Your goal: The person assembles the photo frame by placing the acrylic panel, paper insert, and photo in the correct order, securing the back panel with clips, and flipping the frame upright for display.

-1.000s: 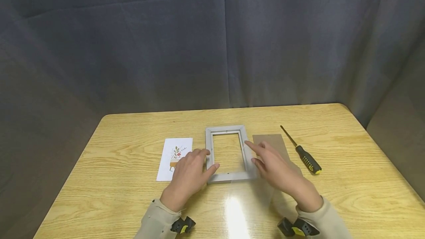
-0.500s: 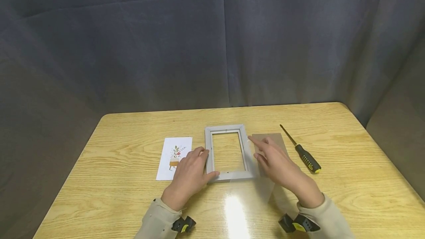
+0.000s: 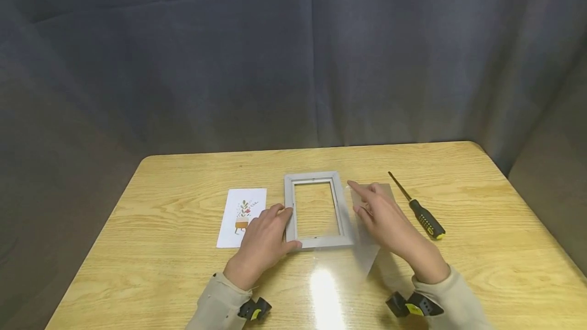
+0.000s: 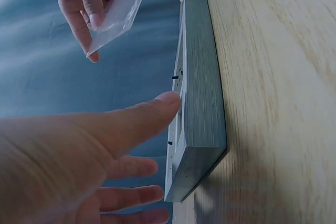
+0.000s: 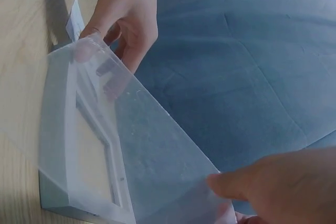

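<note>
A pale wooden table (image 3: 160,248) with rounded corners stands before a dark grey curtain (image 3: 229,55). On it, left of centre, lies a white card (image 3: 242,217) printed with a plant; at the right lies a screwdriver (image 3: 419,212) with a black and yellow handle, its tip pointing far-left. A brown backing board (image 3: 387,191) lies under the right hand (image 3: 390,228).

The grey picture frame (image 3: 318,210) lies flat at the table's centre, long axis running near to far. The left hand (image 3: 263,241) rests relaxed, fingers straight, touching the frame's near-left corner. The right hand pinches 1 clear sheet (image 5: 131,150), tilted just right of the frame.
</note>
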Demonstrator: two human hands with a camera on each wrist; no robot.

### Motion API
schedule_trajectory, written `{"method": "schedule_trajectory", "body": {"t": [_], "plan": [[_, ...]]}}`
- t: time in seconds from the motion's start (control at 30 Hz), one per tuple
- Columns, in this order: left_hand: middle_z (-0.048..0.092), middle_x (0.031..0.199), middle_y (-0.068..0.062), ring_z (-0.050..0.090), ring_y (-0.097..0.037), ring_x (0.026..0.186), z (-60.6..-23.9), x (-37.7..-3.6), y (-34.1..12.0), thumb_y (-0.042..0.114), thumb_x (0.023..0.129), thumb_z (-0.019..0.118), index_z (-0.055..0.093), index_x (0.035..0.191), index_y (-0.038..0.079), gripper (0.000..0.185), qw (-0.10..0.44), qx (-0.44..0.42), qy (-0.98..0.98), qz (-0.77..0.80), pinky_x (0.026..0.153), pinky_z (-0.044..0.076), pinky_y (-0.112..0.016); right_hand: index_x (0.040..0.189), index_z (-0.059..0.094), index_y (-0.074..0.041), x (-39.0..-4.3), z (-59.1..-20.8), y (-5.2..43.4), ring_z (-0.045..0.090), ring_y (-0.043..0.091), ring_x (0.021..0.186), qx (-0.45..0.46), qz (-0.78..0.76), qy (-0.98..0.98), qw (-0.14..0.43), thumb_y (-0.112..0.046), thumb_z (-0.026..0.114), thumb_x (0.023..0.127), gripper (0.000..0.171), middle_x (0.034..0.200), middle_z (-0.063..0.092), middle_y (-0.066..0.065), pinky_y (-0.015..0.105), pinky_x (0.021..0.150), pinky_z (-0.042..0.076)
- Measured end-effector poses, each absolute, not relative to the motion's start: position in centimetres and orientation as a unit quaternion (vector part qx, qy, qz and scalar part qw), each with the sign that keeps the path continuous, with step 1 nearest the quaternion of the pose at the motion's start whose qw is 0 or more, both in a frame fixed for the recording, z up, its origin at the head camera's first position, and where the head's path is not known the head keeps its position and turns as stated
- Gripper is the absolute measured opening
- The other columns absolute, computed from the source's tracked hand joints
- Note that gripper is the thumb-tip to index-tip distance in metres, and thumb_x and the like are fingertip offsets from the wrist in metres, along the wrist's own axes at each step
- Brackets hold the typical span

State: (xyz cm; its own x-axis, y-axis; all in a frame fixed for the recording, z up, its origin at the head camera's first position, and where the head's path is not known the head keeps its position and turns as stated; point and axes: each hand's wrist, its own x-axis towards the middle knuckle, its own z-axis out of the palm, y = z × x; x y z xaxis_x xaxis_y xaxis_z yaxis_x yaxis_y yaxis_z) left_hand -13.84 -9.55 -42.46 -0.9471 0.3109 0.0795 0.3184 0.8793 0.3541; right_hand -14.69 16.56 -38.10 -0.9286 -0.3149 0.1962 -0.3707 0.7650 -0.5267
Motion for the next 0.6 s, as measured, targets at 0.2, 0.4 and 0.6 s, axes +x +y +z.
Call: {"method": "schedule_trajectory", "body": {"t": [0.2, 0.4, 0.6], "plan": [[0.059, 0.141, -0.020, 0.060, -0.038, 0.125, -42.5, -13.9, -9.5, 0.040, 0.080, 0.085, 0.058, 0.140, 0.003, 0.075, 0.015, -0.164, -0.968, -0.187, 0.095, 0.052, -0.052, 0.149, 0.048, -0.002, -15.5, -37.9, 16.9, 0.049, 0.021, 0.082, 0.170, 0.296, -0.938, 0.060, -0.010, 0.068, 0.096, 0.058, 0.102, 0.056, 0.016, 0.026, 0.066, 0.044], [0.058, 0.143, -0.020, 0.058, -0.037, 0.128, -42.4, -14.0, -9.6, 0.046, 0.083, 0.081, 0.055, 0.142, 0.003, 0.077, 0.013, -0.162, -0.971, -0.177, 0.099, 0.051, -0.052, 0.150, 0.046, -0.002, -16.5, -38.0, 16.9, 0.044, 0.019, 0.078, 0.164, 0.298, -0.938, 0.061, -0.012, 0.067, 0.097, 0.058, 0.102, 0.055, 0.016, 0.026, 0.063, 0.040], [0.059, 0.142, -0.019, 0.059, -0.036, 0.128, -42.5, -13.9, -9.6, 0.046, 0.083, 0.081, 0.056, 0.141, 0.002, 0.077, 0.015, -0.163, -0.972, -0.171, 0.097, 0.052, -0.051, 0.150, 0.046, -0.002, -17.4, -38.2, 16.8, 0.044, 0.021, 0.080, 0.167, 0.292, -0.939, 0.077, -0.012, 0.068, 0.096, 0.059, 0.103, 0.055, 0.017, 0.028, 0.064, 0.039]]}}
